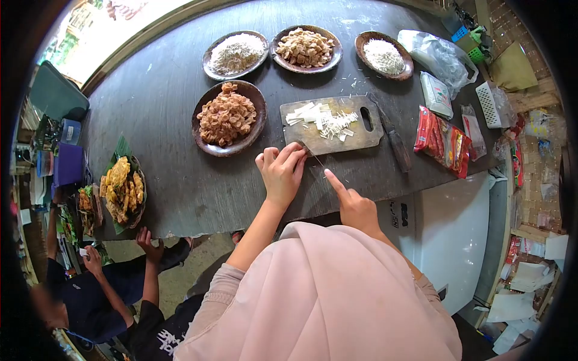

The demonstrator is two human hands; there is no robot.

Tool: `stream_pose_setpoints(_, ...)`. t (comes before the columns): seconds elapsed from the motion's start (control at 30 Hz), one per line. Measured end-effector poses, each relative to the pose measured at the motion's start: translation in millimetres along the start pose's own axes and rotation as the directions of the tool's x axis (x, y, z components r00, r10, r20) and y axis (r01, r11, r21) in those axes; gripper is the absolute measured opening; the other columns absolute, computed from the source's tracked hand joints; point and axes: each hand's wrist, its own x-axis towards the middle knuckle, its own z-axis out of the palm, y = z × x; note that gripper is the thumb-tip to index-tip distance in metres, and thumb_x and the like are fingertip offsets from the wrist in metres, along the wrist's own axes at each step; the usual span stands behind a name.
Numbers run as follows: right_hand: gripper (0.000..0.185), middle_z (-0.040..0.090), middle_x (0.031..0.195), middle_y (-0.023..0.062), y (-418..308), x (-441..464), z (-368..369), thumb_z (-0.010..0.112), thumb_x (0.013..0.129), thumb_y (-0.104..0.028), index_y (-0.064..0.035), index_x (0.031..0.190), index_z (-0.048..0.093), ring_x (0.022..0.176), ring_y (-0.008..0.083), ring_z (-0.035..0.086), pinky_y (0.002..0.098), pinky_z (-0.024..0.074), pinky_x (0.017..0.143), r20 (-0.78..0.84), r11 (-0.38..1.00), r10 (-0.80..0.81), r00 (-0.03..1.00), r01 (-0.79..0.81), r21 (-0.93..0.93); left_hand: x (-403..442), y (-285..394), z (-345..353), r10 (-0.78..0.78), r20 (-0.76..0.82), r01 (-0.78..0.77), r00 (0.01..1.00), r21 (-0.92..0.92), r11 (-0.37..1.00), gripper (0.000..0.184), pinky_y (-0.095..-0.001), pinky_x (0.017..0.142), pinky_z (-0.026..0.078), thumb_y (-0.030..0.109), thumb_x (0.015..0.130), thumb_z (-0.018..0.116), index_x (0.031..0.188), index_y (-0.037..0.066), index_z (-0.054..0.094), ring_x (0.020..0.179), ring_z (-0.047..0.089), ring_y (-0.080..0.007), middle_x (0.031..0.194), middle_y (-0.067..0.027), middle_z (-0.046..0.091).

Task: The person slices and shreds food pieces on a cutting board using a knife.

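Observation:
My right hand (pixel 358 212) is closed round a thin-bladed knife (pixel 317 159), its index finger stretched along the top; the handle is hidden in the palm. My left hand (pixel 282 174) is beside the far end of the blade, fingers bent and bunched at the near edge of a wooden cutting board (pixel 355 143). Whether those fingers pinch anything is hidden. White sticks and thin shreds (pixel 337 125) of a cut food lie on the board. A second, larger knife (pixel 397 147) with a dark handle rests just right of it.
Across the dark table (pixel 168 192) stand bowls of white shreds (pixel 384 57), pale slices (pixel 304 48) and brown slices (pixel 226 117). Red packets (pixel 442 141) and plastic bags (pixel 436 57) lie right. Fried food (pixel 123 192) sits left, near other people's hands (pixel 149 243).

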Motion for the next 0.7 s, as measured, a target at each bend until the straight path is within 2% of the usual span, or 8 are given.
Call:
stream_pose_setpoints(0.17,0.084,0.057,0.068,0.0110,9.3,-10.0,-4.7,0.058,0.089,0.000,-0.0363,0.160,0.032,0.055,0.0327,0.064,0.0475,0.0540,0.054,-0.032,0.997,0.057,0.998,-0.055,0.063,-1.9,-0.1,0.9,-0.002,-0.004,0.002,1.000,-0.003,1.000,0.016,-0.0360,0.089,0.033,0.018,0.082,0.080,0.097,0.020,0.077,0.093,0.052,-0.0189,0.110,0.0118,0.072)
stream_pose_setpoints(0.23,0.076,0.060,0.069,0.0123,13.5,-3.1,-10.5,0.057,0.094,-0.004,-0.0348,0.159,0.034,0.059,0.0338,0.065,0.0480,0.0536,0.057,-0.074,0.979,0.107,0.991,-0.092,0.183,-2.1,0.9,1.6,-0.005,-0.008,0.005,1.000,-0.009,1.000,0.016,-0.0360,0.089,0.033,0.018,0.083,0.080,0.098,0.020,0.077,0.094,0.052,-0.0189,0.110,0.0119,0.072)
stream_pose_setpoints(0.33,0.071,0.062,0.071,0.0134,8.2,0.2,-19.7,0.057,0.097,-0.008,-0.0339,0.159,0.035,0.061,0.0341,0.065,0.0481,0.0532,0.058,-0.065,0.971,0.068,0.996,-0.052,0.231,-2.3,0.8,2.2,-0.006,-0.016,0.005,1.000,-0.007,1.000,0.016,-0.0356,0.089,0.033,0.019,0.083,0.080,0.099,0.021,0.078,0.093,0.051,-0.0185,0.109,0.0120,0.072)
stream_pose_setpoints(0.57,0.067,0.063,0.071,0.0145,7.2,6.1,-16.9,0.058,0.098,-0.015,-0.0339,0.158,0.035,0.063,0.0365,0.066,0.0507,0.0530,0.061,0.029,0.963,0.052,0.998,-0.058,0.263,-1.7,2.9,1.9,-0.037,-0.017,0.037,0.999,-0.011,0.999,0.017,-0.0352,0.091,0.034,0.018,0.082,0.080,0.099,0.022,0.078,0.092,0.052,-0.0181,0.108,0.0127,0.073)
stream_pose_setpoints(0.67,0.067,0.065,0.075,0.0159,6.4,9.3,-19.2,0.057,0.099,-0.018,-0.0324,0.160,0.033,0.066,0.0387,0.067,0.0518,0.0532,0.064,0.050,0.962,0.053,0.997,-0.065,0.264,-2.9,2.9,2.7,-0.047,-0.021,0.047,0.999,-0.023,0.999,0.017,-0.0353,0.091,0.034,0.017,0.082,0.081,0.099,0.022,0.077,0.094,0.053,-0.0182,0.108,0.0124,0.073)
stream_pose_setpoints(0.7,0.067,0.067,0.078,0.0173,5.7,11.8,-22.7,0.057,0.099,-0.019,-0.0292,0.160,0.030,0.068,0.0405,0.067,0.0530,0.0529,0.065,0.022,0.956,0.077,0.997,-0.080,0.281,-2.1,2.7,3.2,-0.050,-0.023,0.050,0.998,-0.032,0.998,0.018,-0.0355,0.091,0.034,0.017,0.082,0.081,0.099,0.021,0.077,0.095,0.053,-0.0183,0.108,0.0121,0.073)
